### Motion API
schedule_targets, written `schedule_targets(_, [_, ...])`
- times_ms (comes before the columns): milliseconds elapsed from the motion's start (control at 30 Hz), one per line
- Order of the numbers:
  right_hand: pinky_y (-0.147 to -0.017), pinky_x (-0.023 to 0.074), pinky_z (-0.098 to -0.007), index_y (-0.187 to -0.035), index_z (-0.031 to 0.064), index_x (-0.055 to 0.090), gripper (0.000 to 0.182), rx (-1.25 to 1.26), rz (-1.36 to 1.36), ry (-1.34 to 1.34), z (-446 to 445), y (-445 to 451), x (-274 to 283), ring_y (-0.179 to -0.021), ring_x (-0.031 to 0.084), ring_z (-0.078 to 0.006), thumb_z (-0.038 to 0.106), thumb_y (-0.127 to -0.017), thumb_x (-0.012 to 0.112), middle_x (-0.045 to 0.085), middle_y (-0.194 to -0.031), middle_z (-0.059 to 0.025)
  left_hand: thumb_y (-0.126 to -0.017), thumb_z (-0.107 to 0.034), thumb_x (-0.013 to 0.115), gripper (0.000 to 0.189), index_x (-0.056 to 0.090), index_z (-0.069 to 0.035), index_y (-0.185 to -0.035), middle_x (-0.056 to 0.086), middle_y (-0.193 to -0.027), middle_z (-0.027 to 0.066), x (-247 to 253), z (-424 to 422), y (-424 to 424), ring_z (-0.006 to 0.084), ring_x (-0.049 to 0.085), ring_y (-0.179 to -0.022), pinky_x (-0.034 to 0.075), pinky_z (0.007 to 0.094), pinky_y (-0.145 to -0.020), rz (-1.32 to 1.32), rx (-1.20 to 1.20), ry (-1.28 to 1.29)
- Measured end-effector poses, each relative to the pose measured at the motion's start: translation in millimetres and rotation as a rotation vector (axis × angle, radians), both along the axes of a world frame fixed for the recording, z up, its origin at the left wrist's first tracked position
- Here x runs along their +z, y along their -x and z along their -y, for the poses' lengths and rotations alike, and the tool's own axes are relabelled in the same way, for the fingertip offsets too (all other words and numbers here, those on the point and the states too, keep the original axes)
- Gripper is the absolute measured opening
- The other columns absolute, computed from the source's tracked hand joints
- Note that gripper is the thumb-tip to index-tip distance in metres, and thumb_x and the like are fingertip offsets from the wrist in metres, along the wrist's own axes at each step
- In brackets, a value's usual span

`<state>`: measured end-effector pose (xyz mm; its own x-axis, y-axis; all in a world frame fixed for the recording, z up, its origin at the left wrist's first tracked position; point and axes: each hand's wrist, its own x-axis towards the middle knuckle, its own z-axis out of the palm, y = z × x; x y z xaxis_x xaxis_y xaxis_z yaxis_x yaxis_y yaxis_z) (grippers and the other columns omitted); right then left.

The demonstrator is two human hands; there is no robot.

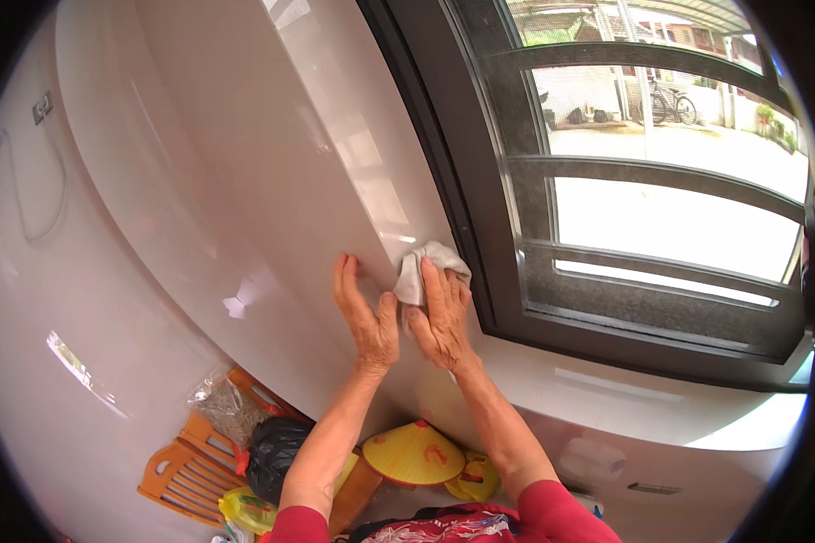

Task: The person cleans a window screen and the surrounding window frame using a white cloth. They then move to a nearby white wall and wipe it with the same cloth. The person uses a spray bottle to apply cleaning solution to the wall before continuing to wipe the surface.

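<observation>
A crumpled whitish cloth [435, 261] lies pressed against the glossy pale wall strip beside the dark window frame [465, 224]. My right hand [441, 315] holds it there, fingers spread over its lower part. Just to the left, my left hand [369, 315] is raised with its fingers apart and nothing in it. Its fingertips are at the glossy wall panel [258, 203]; whether they touch it I cannot tell. The window sill [584, 380] runs to the right below the frame.
Below stand wooden chairs [183, 468] with a black plastic bag [275, 458], a clear bag of brownish material [227, 407] and a yellow conical hat [414, 453]. A yellow bag [474, 477] is beside the hat. A wall socket [42, 107] with a cable is far left.
</observation>
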<state>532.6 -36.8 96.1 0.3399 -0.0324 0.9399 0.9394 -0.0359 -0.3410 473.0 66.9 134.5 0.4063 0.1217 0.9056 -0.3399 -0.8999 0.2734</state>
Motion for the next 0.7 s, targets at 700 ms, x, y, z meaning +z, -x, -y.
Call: schedule_targets(700, [-0.107,0.0203,-0.0485,-0.141,-0.0039,0.027,0.058,0.171,0.060,0.046,1,-25,77,-0.127,0.032,-0.0431,0.013,-0.089,0.045,0.036,-0.136,-0.0259,-0.095,-0.044,0.029,0.069,0.018,0.005,-0.143,0.013,-0.149,0.0263,-29,-7,-43,0.0395,0.014,-0.139,0.013,0.0472,-0.111,0.304,0.044,-0.053])
